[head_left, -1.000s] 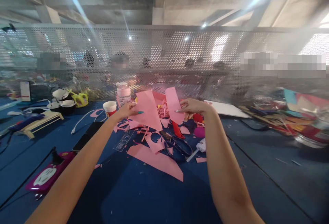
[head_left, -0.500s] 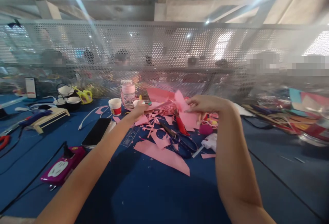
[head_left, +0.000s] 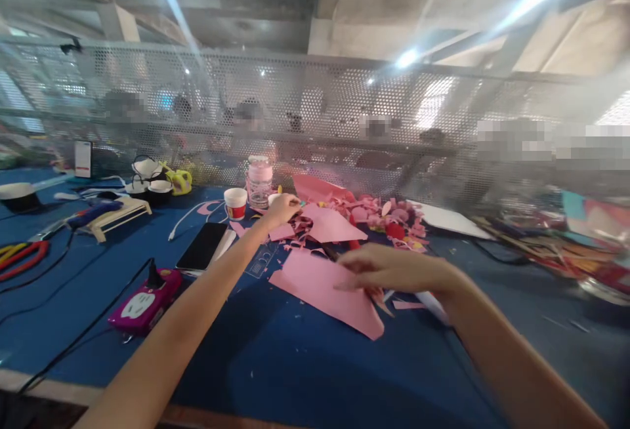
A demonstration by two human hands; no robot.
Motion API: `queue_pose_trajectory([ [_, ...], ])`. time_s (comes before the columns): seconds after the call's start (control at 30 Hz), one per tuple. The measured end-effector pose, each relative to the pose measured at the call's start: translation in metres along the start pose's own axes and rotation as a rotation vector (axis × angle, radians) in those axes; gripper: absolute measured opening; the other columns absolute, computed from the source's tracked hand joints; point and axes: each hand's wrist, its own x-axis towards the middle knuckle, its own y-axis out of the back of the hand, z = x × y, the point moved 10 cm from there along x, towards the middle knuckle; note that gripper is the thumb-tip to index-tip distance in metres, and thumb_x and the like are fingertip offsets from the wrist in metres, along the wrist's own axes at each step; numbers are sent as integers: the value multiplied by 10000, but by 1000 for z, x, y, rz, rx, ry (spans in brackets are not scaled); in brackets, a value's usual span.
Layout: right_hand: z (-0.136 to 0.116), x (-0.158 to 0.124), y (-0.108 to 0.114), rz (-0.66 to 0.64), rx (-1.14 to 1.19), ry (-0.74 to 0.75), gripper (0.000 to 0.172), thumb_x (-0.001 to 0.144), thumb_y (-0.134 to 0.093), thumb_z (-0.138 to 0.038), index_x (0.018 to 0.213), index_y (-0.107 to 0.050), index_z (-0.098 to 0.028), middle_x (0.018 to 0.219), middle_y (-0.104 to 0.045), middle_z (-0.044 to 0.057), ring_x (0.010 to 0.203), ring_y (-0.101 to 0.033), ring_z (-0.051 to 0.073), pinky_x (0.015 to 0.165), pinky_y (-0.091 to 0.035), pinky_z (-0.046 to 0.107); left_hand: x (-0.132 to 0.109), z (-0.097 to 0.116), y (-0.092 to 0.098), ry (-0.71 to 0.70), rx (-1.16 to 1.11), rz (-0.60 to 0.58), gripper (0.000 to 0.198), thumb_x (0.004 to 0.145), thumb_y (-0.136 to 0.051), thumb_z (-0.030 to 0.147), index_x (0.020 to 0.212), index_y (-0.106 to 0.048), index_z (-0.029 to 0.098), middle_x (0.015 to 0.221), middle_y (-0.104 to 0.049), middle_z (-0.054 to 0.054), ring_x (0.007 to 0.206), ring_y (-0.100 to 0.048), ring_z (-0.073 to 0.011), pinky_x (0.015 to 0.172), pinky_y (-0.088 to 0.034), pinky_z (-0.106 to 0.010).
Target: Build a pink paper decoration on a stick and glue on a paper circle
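Note:
My left hand [head_left: 283,208] reaches far over the blue table, fingers curled at the edge of a pink paper sheet [head_left: 331,224] that lies flat among pink scraps [head_left: 388,214]. My right hand [head_left: 394,270] hovers nearer to me, over the right end of a large pink paper piece [head_left: 319,285]. Its fingers point left, held together and smeared by motion. Something reddish [head_left: 378,298] shows just under that hand; I cannot make it out. A white tube-like object [head_left: 433,304] lies partly hidden behind the right wrist.
A black phone [head_left: 201,255], a magenta power strip [head_left: 142,301] with black cables, a paper cup [head_left: 235,203] and a pink jar [head_left: 259,180] lie to the left. A white board [head_left: 447,220] and coloured paper pile [head_left: 566,245] lie right. A perforated screen [head_left: 319,121] closes the far side, with people behind it.
Both hands have lowered their pink pieces. The left one now rests its sheet flat on the scrap pile. The right hand has dropped toward me, over the large pink piece.

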Motion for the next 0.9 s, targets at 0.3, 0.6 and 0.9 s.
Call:
queue_pose_trajectory([
  [0.3, 82, 27, -52, 441, -172, -86, 461, 884, -246, -541, 817, -506, -167, 550, -480, -28, 449, -472, 116, 445, -323, 231, -10, -34, 36, 6, 315, 133, 317, 843, -527, 285, 1132, -516, 154, 1165, -534, -94, 996, -553, -222, 822, -472, -433],
  [0.6, 93, 37, -39, 496, -429, -15, 385, 897, -293, -469, 732, -497, -185, 572, -530, 16, 526, -490, 155, 511, -235, 259, -19, -54, 27, 27, 381, 137, 316, 851, -514, 289, 1136, -510, 151, 1136, -550, -89, 951, -573, -207, 786, -491, -412],
  [0.9, 77, 30, -44, 459, -563, 138, 347, 914, -302, -410, 754, -515, -187, 651, -584, 21, 579, -532, 144, 525, -294, 248, -11, -13, 72, 50, 371, 165, 188, 764, -594, 317, 754, -646, 137, 771, -668, -77, 779, -610, -223, 731, -449, -342],
])
